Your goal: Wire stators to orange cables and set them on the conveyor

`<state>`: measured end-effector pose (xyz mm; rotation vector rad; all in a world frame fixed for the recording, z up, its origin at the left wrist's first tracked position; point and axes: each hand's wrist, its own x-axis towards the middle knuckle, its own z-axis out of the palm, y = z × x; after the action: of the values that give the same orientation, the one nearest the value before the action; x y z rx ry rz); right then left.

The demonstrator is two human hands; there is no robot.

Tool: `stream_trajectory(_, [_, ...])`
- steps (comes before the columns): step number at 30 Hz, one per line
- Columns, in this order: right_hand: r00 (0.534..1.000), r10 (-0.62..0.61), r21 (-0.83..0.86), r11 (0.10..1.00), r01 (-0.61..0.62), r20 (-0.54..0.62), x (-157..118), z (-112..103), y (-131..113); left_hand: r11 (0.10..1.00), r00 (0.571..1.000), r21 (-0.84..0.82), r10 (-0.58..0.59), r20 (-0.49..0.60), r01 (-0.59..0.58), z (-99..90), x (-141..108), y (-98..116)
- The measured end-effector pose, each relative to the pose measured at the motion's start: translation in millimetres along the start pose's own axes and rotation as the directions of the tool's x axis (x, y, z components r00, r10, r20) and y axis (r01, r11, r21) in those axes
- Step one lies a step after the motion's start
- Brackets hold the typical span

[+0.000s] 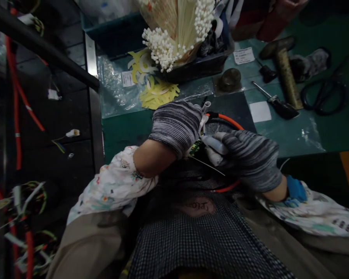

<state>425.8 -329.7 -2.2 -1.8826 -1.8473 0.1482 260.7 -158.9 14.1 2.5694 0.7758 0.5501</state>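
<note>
Gloved left hand pinches a white tube by an orange cable; right hand curled close, grip unclear. Fine cable work seems underway, next needing steadiness.

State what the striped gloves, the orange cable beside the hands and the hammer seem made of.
Striped gloves: likely knitted yarn, matte, from the fine ribbed texture.
Orange cable: probably a plastic or rubber sheath, smooth, judging by its even curve.
Hammer handle: apparently wood, worn and blotchy.
Hammer head: dull and dark, probably metal, though dim light leaves that open.
</note>
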Motion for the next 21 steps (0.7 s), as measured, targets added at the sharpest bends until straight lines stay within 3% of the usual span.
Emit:
stream_trajectory(4, [0.999, 0.008, -0.006, 1.0, -0.009, -0.05, -7, 2, -1, 0.961, 0.994, 0.276, -0.001, 0.108, -0.029, -3.1, 3, 7])
stream_trajectory(6, [0.999, 0.02, 0.002, 1.0, -0.02, -0.049, -13, -4, 0, 0.954, 0.995, 0.294, 0.036, 0.092, -0.061, -3.2, 2, 9])
stream_trajectory(8, [0.992, 0.116, 0.148, 0.983, -0.107, -0.05, -16, -14, 3, 0.959, 0.995, 0.273, 0.063, 0.072, -0.081, -5.7, -2, 11])
stream_trajectory(11, [0.94, 0.342, 0.431, 0.851, -0.3, -0.02, -6, -36, 10, 0.957, 0.982, 0.274, 0.048, 0.18, -0.097, -20.4, -13, 21])
stream_trajectory(14, [0.877, 0.481, 0.55, 0.731, -0.404, 0.004, 30, -46, 23, 0.944, 0.93, 0.293, 0.037, 0.366, -0.153, -39.7, -30, 35])
stream_trajectory(17, [0.875, 0.478, 0.626, 0.705, -0.332, -0.074, 81, -25, 51, 0.93, 0.915, 0.317, 0.048, 0.401, -0.188, -45.0, -48, 42])
stream_trajectory(21, [0.911, 0.401, 0.61, 0.747, -0.266, -0.093, 129, 29, 101, 0.943, 0.973, 0.321, 0.006, 0.232, -0.082, -28.9, -69, 39])
